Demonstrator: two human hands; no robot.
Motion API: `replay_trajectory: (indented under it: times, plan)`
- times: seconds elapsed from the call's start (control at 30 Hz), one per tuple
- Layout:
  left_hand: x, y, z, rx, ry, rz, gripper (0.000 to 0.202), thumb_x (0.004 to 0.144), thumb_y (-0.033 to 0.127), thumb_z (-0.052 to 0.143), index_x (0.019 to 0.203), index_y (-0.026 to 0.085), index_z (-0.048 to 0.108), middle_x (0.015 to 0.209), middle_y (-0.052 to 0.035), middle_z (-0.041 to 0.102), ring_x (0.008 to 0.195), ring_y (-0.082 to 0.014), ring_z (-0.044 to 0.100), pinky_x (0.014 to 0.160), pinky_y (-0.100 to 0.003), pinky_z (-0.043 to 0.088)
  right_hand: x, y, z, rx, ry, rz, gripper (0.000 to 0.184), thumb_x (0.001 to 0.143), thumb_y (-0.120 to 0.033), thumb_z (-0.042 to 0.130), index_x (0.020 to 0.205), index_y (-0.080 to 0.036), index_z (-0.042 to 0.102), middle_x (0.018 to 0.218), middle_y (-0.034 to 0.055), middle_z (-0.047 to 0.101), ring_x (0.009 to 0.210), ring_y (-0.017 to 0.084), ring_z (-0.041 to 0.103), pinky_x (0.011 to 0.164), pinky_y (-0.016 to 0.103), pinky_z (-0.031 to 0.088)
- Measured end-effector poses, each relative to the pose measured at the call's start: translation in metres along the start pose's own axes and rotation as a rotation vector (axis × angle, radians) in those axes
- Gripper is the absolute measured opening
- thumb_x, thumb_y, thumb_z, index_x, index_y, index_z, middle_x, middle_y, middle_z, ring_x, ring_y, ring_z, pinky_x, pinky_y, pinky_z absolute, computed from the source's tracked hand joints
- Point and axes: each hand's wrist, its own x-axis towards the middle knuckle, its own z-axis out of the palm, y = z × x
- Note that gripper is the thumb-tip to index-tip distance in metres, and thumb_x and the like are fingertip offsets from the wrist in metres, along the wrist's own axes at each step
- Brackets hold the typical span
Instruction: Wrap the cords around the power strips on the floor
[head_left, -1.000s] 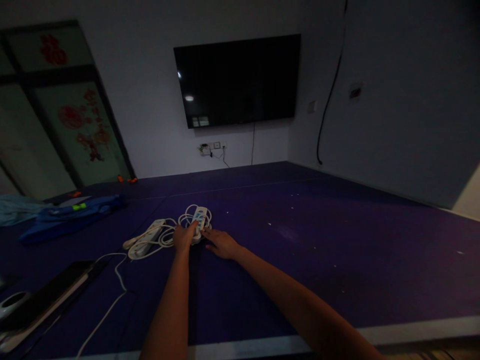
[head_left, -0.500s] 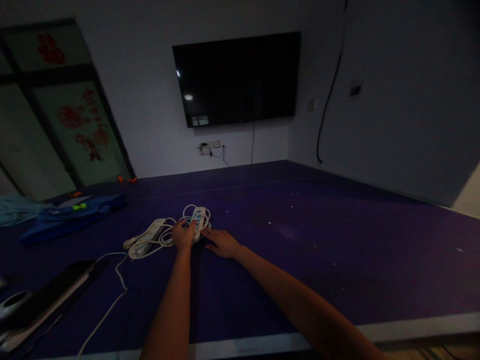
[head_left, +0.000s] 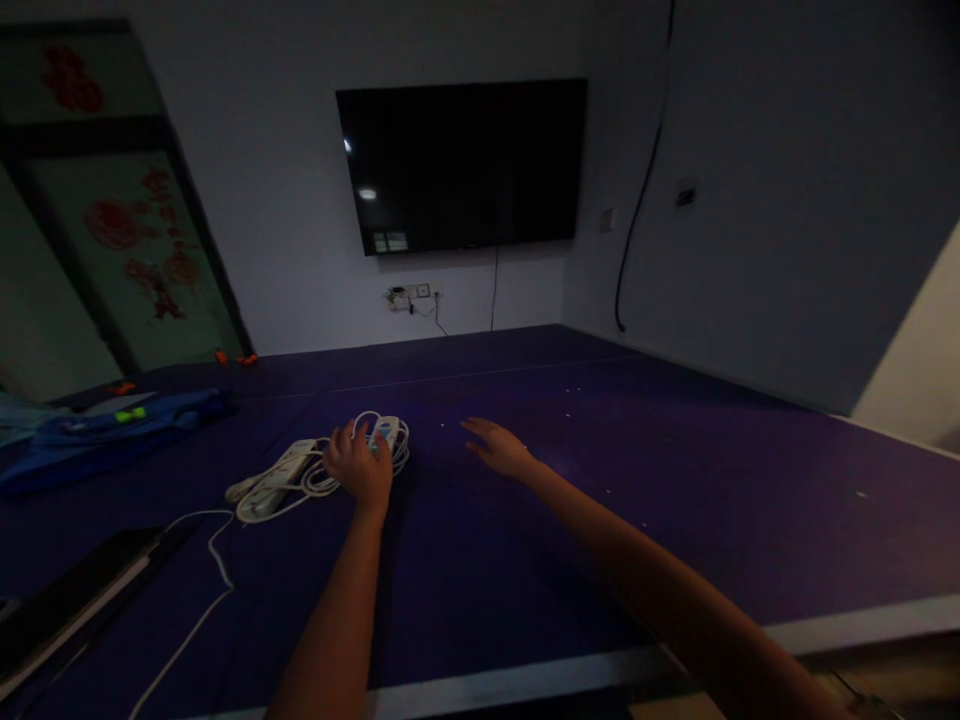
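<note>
My left hand [head_left: 361, 468] is over the near side of a white power strip [head_left: 387, 428] with blue sockets, its fingers spread. Part of the strip and its looped white cable [head_left: 319, 485] is hidden behind that hand, so I cannot tell whether they touch. A second white power strip [head_left: 285, 478] lies tilted just to the left, with cord running over it. My right hand [head_left: 501, 450] is apart from both strips, over the purple surface to their right. Its fingers are stretched out and hold nothing.
A dark flat device [head_left: 79, 590] with a white cord [head_left: 214, 560] lies at the lower left. Blue cloth [head_left: 150, 420] is bunched at the far left. A television [head_left: 465, 165] hangs on the wall above sockets [head_left: 412, 295]. The purple surface [head_left: 675, 470] has a pale front edge.
My right hand has moved away from the power strip to the right. My left hand has loosened from the strip and spread its fingers. The view has shifted slightly right.
</note>
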Motion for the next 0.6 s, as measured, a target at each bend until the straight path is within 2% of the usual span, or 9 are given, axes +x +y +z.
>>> replay_trajectory:
  times: [0.07,0.13,0.23,0.37,0.43,0.6]
  plan:
    - [-0.014,0.015,0.002,-0.013,-0.006,0.161,0.037,0.086,0.031,0.042,0.117,0.018,0.056,0.133,-0.0117,0.049,0.132,-0.0295,0.027,0.107,-0.05,0.014,-0.021,0.015,-0.013,-0.04,-0.018,0.015,0.041,0.086,-0.025,0.047,0.126,-0.016,0.052,0.13,0.0123,0.053,0.122,0.023,0.046,0.101,0.041,0.037]
    - [-0.033,0.031,0.008,-0.062,-0.075,0.366,0.037,0.086,0.029,0.042,0.119,0.018,0.055,0.131,-0.0114,0.051,0.132,-0.0284,0.029,0.108,-0.05,0.012,-0.042,0.027,-0.021,-0.085,-0.023,0.04,0.039,0.086,-0.025,0.046,0.123,-0.015,0.055,0.127,0.0122,0.056,0.118,0.022,0.05,0.1,0.038,0.038]
    - [-0.062,0.054,0.023,-0.165,-0.252,0.741,0.037,0.086,0.026,0.041,0.121,0.02,0.053,0.13,-0.0098,0.053,0.129,-0.0256,0.035,0.109,-0.048,0.015,-0.064,0.036,-0.027,-0.116,-0.003,0.09,0.036,0.087,-0.023,0.042,0.119,-0.015,0.058,0.119,0.011,0.061,0.108,0.02,0.057,0.096,0.036,0.04]
    - [-0.085,0.069,0.037,-0.247,-0.466,1.102,0.044,0.085,0.023,0.043,0.13,0.021,0.045,0.136,-0.0093,0.048,0.13,-0.0235,0.035,0.107,-0.046,0.025,-0.071,0.032,-0.027,-0.11,-0.032,0.112,0.036,0.082,-0.015,0.043,0.113,-0.014,0.06,0.112,0.0111,0.064,0.102,0.019,0.059,0.089,0.03,0.043]
    - [-0.087,0.07,0.039,-0.263,-0.548,1.161,0.046,0.086,0.025,0.043,0.132,0.021,0.042,0.138,-0.0098,0.045,0.13,-0.0228,0.035,0.106,-0.044,0.029,-0.07,0.025,-0.025,-0.119,-0.074,0.109,0.037,0.076,-0.01,0.044,0.109,-0.015,0.061,0.108,0.0104,0.065,0.1,0.019,0.059,0.087,0.028,0.043]
    - [-0.084,0.066,0.038,-0.293,-0.68,1.117,0.042,0.084,0.024,0.046,0.126,0.02,0.048,0.135,-0.011,0.048,0.125,-0.0222,0.042,0.101,-0.041,0.036,-0.069,0.018,-0.016,-0.152,-0.154,0.106,0.034,0.072,-0.009,0.046,0.102,-0.012,0.063,0.098,0.0113,0.066,0.094,0.02,0.06,0.081,0.027,0.043]
